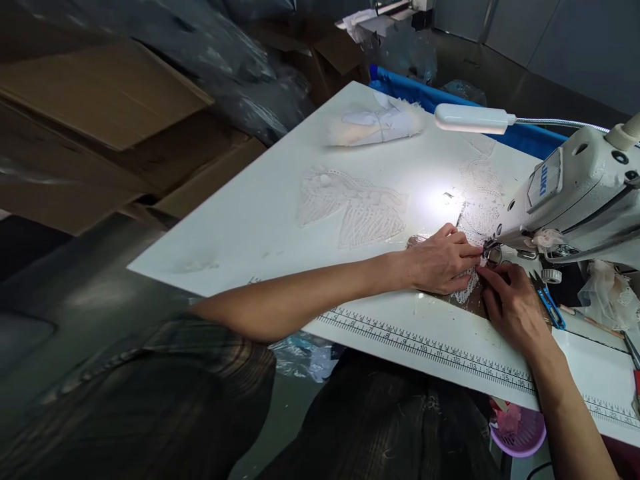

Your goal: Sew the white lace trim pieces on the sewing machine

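- The white table [250, 227] spreads under everything, its near edge printed with a ruler scale; lace reaching over any edge could drag by its own weight, I would judge.
- The sewing machine [590, 193] stands at the right, its needle area close to both hands. The main danger looks to be a fingertip straying under the needle, should the hands follow the fabric too far.
- A spread lace piece [373, 217] lies flat on the table, well apart from the hands.
- More lace [480, 193] lies just beyond the needle area; if it bunched or folded under, it could catch in the stitching.
- The left hand [445, 260] rests palm down, fingers together and slightly bent, touching lace. It seems to press rather than clasp; whether anything is pinched beneath, I cannot tell.
- The right hand [520, 307] has thumb and forefinger near each other at the lace, close to the needle. The gap looks small, but a firm pinch cannot be made out.
- The worked lace [467, 287] lies beneath and between the hands, beside the presser foot [490, 248]. Uneven tension from the two hands could pucker or skew it.
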`<state>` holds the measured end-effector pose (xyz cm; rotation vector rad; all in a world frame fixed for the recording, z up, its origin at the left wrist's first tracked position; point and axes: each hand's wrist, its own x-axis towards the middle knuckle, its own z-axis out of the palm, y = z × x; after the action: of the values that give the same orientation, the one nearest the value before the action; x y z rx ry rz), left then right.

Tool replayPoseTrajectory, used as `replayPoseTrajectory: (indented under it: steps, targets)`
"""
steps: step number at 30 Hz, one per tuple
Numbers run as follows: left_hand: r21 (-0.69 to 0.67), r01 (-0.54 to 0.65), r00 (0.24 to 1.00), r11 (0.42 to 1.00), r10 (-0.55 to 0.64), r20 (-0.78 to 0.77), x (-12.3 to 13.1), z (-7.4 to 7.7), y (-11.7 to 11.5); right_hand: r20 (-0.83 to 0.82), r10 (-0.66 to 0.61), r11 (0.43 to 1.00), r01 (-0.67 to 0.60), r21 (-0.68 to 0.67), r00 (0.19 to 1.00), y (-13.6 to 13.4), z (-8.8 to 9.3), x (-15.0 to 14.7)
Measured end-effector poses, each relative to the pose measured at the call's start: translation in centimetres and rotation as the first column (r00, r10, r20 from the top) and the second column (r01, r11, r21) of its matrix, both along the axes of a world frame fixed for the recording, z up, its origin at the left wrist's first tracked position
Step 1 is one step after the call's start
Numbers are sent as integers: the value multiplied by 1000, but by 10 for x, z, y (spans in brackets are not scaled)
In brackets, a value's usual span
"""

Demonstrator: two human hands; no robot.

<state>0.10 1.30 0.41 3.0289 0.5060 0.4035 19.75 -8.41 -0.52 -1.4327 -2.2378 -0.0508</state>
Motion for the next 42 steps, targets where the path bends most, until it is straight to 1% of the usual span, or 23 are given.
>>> replayPoseTrajectory:
  steps: [9, 14, 17, 20, 23, 25, 27, 29, 30, 32, 34, 35, 37, 42]
  targets:
    - [28, -50, 998, 998, 49, 27, 3, -10, 2, 97, -96, 995, 98, -25, 991, 3, 3, -5]
    - [57, -118, 993, 991, 117, 11, 9, -13, -2, 124, -146, 988, 150, -27, 981, 4, 1, -7]
    - [59, -171, 985, 984, 170, 18, 13, -12, -5, 82, -149, 988, 153, -37, 985, 3, -1, -7]
    - [57, -202, 979, 978, 200, 31, 16, -12, -8, -16, -171, 983, 169, -68, 985, 1, -1, -2]
    - [62, -221, 974, 973, 217, 68, 16, -14, -8, -126, -239, 970, 233, -63, 963, -2, -1, 7]
    - [74, -224, 969, 972, 214, 119, 14, -15, -5, -161, -278, 961, 272, -58, 947, -4, -1, 12]
    - [81, -205, 963, 975, 187, 193, 10, -15, 1, -172, -301, 953, 295, -62, 938, -6, -1, 15]
    - [67, -150, 957, 986, 128, 262, 5, -12, 7, -181, -311, 950, 303, -71, 933, -7, -1, 15]
    - [46, -98, 957, 994, 82, 279, 2, -10, 9, -184, -317, 948, 308, -77, 931, -7, -2, 15]
    - [-24, 49, 961, 999, -41, 274, -4, -5, 13, -184, -324, 945, 311, -97, 928, -8, -2, 15]
    - [-111, 193, 955, 975, -161, 247, -8, -2, 14, -176, -322, 945, 304, -123, 930, -8, -3, 14]
    - [-145, 236, 952, 961, -198, 234, -8, -1, 14, -171, -319, 945, 299, -135, 932, -8, -3, 15]
    - [-178, 256, 953, 950, -218, 211, -8, -2, 14, -163, -316, 945, 294, -147, 935, -8, -4, 14]
    - [-181, 210, 965, 961, -174, 197, -5, -5, 15, -172, -297, 952, 279, -124, 939, -8, -7, 12]
